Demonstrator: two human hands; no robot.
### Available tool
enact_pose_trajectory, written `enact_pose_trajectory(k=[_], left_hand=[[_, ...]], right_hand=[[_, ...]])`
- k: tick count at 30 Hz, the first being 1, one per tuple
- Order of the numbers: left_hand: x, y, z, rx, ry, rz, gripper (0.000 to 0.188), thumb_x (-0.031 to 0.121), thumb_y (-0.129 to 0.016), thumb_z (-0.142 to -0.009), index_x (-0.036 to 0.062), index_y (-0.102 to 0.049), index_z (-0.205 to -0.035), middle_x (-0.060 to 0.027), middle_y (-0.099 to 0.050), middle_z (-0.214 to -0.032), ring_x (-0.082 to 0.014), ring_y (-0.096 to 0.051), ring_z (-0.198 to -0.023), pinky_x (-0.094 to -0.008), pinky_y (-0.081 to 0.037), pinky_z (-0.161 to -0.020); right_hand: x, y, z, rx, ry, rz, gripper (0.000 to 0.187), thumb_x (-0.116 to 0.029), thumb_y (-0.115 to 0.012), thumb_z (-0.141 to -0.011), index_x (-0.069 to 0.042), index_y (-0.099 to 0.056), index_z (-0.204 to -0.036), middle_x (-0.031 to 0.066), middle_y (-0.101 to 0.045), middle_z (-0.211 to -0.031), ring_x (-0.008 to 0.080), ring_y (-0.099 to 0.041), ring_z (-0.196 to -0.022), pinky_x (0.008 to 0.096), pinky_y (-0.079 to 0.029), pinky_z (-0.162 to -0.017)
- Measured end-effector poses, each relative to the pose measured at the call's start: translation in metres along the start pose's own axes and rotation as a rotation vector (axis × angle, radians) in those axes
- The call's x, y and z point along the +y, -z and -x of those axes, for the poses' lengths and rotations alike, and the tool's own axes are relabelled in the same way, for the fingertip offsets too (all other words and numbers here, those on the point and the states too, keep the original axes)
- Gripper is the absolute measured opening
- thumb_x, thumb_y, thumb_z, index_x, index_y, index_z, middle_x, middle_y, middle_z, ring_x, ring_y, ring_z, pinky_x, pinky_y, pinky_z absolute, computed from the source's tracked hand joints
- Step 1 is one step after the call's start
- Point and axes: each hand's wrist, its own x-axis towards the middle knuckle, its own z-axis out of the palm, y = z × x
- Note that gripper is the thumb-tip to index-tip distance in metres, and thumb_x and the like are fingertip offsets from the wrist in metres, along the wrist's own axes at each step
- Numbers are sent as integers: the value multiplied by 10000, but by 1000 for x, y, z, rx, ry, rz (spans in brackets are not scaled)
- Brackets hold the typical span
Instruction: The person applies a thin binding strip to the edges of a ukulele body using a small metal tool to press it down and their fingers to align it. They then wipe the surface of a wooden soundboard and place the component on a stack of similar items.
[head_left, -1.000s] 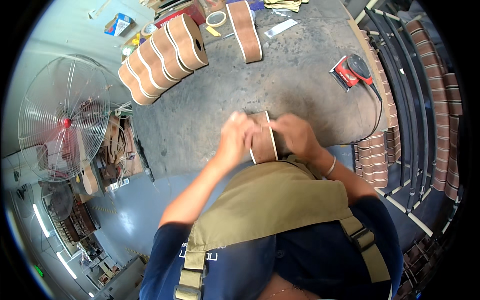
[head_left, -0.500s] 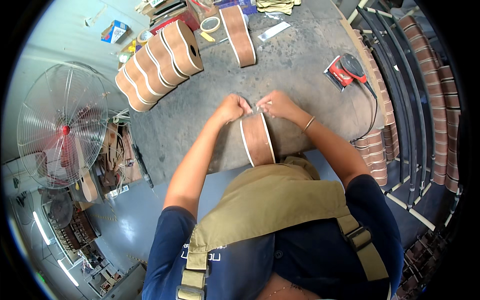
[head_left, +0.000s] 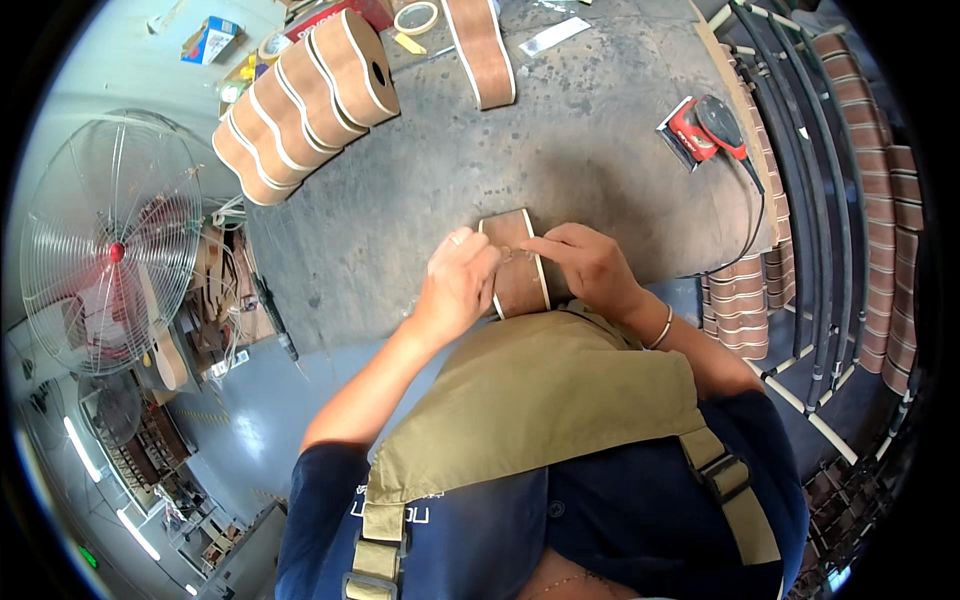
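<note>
A small guitar body (head_left: 522, 288) stands on edge at the bench's near side, against my apron. Its brown wooden side faces up between two cream edge strips. My left hand (head_left: 460, 280) is closed at the body's left edge, fingers curled together. Over the right edge, my right hand (head_left: 590, 262) pinches, its index finger reaching across the wood. Something thin and clear shows faintly between the two hands; its kind cannot be made out.
Several similar bodies (head_left: 300, 110) stand in a row at the far left, another brown body (head_left: 480, 55) farther back. A red and black sander (head_left: 700, 130) with a cord lies right. A large fan (head_left: 115, 250) stands left; racks (head_left: 800, 200) line the right.
Both hands have come nearer to me, from beyond the body's far end to over its upper side. The whole view has shifted slightly.
</note>
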Motion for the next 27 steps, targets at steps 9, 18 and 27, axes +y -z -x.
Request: enact_pose_trajectory(k=[9, 18, 27], left_hand=[[26, -6, 38, -52, -362, -87, 245, 19, -734, -798, -2, -729, -1042, -79, -537, -822, -258, -591, -791, -368, -501, -686], [2, 7, -18, -5, -42, -60, 107, -11, -709, -840, 21, -651, -925, -150, -549, -868, -377, -561, -827, -466, -488, -729], [41, -12, 37, -113, -341, -198, 117, 67, -680, -813, 20, -675, -920, -65, -538, -871, -239, -593, -851, -370, -529, -771]], right_hand=[[-9, -11, 58, 110, 271, 10, 332, -39, -717, -874, -55, -778, -1200, 87, -720, -1042, 264, -715, -927, 358, -601, -768], [11, -1, -7, 76, 60, -21, 326, 10, -628, -910, -80, -776, -1187, 130, -759, -1057, 344, -721, -950, 409, -595, -822], [-9, -7, 73, 93, 170, -57, 338, 8, -681, -916, -66, -778, -1231, 135, -765, -1095, 312, -739, -952, 382, -604, -826]])
